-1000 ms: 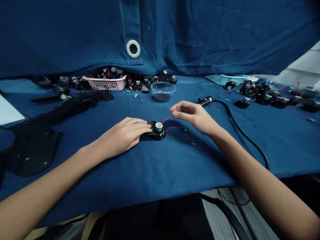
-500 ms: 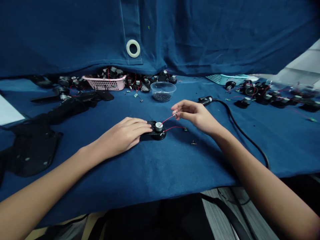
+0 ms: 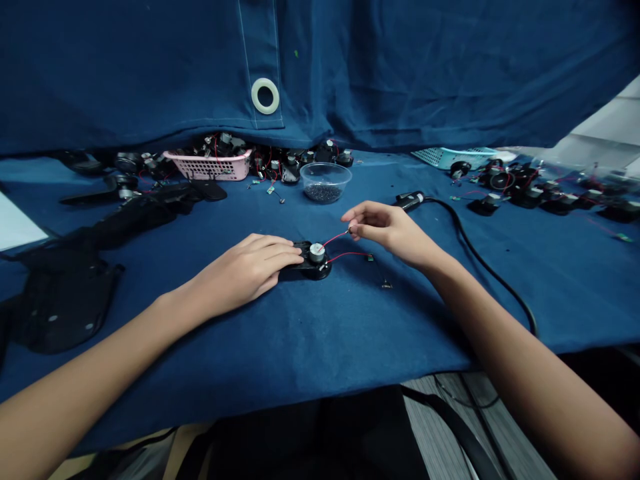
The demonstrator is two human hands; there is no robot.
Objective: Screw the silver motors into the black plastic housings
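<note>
My left hand (image 3: 260, 263) rests over the black plastic housing (image 3: 295, 272), its fingers holding the part down on the cloth. At the housing's right end sits a small round silver motor (image 3: 317, 252). A red wire (image 3: 334, 239) rises from there to my right hand (image 3: 383, 230), whose thumb and forefinger pinch its small metal end piece, mostly hidden by the fingertips. Another red wire (image 3: 349, 254) runs along the cloth to a tiny green circuit board (image 3: 370, 257). A dark lead links that board to a small connector (image 3: 387, 285).
A clear bowl (image 3: 326, 175) of small dark screws or pellets stands behind. Further back are a pink basket (image 3: 213, 167), a teal basket (image 3: 440, 157) and several motor assemblies (image 3: 535, 193). A black-handled tool (image 3: 410, 201) trails a cable at right. Black shells (image 3: 70, 293) lie at left.
My right fingers have turned slightly around the wire's metal end, which is now more covered. My left hand and the housing have stayed in place.
</note>
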